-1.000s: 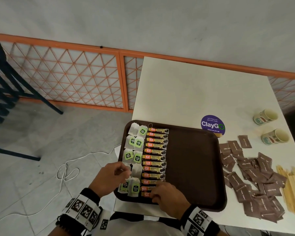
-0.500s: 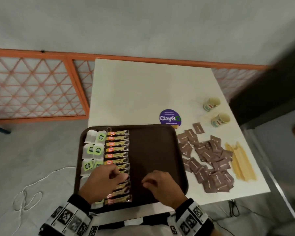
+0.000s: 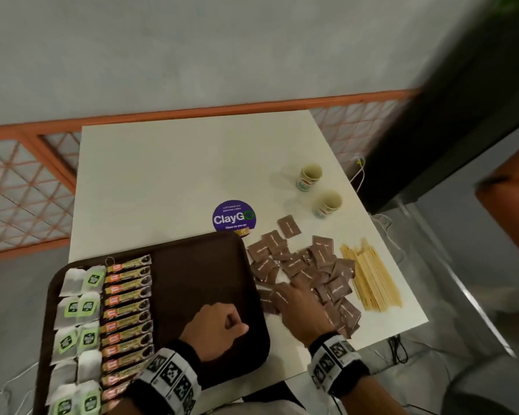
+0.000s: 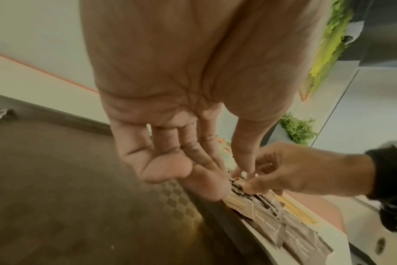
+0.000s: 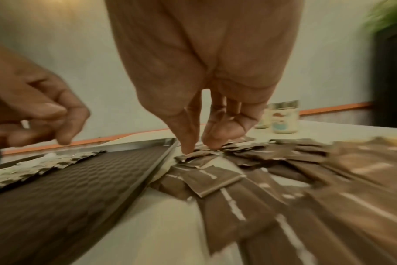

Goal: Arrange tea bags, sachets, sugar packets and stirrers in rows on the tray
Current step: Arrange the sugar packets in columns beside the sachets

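"ClayGO" sticker [image 3: 233, 219] sits on the desk [image 3: 174, 175]. Right hand [image 3: 301, 305] fingertips press brown sugar packets [image 3: 321, 274], holding none. Left hand [image 3: 215, 326] hangs loosely curled, empty, over the tray [image 3: 192, 265].

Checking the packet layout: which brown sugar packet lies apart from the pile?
The brown sugar packet farthest from the person, just right of the purple ClayGo sticker; it lies alone on the table, the others overlap.

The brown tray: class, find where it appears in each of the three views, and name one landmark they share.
Head: brown tray, lower left.
Left wrist: tray floor, lower left.
Right wrist: tray, lower left.
Shared landmark: the pile of brown sugar packets beside its right rim.
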Demonstrator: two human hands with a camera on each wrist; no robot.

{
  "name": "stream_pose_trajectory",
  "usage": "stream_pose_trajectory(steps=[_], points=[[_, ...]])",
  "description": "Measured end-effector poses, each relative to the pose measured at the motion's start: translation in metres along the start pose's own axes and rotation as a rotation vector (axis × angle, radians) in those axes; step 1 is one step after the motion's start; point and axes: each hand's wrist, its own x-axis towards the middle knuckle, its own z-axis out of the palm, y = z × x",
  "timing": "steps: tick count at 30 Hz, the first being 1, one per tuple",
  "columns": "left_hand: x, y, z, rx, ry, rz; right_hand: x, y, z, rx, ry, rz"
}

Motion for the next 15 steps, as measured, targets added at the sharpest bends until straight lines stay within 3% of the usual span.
stream_pose_trajectory(steps=[6,12,15], points=[[0.012,0.006,0.013,-0.033,0.072,-0.110,0.040,-0.006,-0.002,-0.063,-0.206,-0.149],[0.015,0.010,0.021,-0.079,0.134,-0.170,0.048,0.018,-0.012,0.041,-0.099,-0.080],[0.017,0.013,0.021,-0.089,0.145,-0.191,0.061,0.011,-0.016,0.055,-0.015,-0.150]])
